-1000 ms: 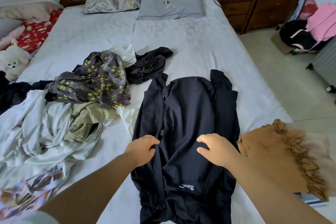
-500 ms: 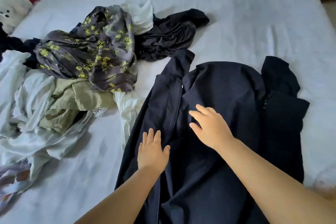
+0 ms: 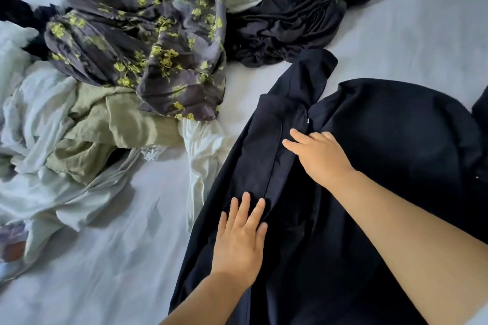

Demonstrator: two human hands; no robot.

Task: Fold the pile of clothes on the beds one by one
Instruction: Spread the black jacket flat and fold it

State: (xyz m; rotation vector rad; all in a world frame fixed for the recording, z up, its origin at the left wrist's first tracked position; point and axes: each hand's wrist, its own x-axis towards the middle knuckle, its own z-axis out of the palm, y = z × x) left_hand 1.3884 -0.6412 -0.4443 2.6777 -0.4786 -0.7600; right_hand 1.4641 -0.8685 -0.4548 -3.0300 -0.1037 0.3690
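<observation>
Covering everything, pale bed sheet [image 3: 396, 21]

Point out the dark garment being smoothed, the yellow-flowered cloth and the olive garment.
Dark garment [image 3: 383, 140]: head view, on its broad flat panel.
Yellow-flowered cloth [image 3: 148, 42]: head view, on its crumpled middle.
Olive garment [image 3: 126, 124]: head view, on its upper fold.

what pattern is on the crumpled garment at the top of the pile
Grey crumpled garment with yellow-green floral print, head view.

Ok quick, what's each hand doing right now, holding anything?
Left hand: open, fingers straight, flat on the dark navy garment, holding nothing.
Right hand: open, fingers extended, pressing on the same garment, holding nothing.
</observation>
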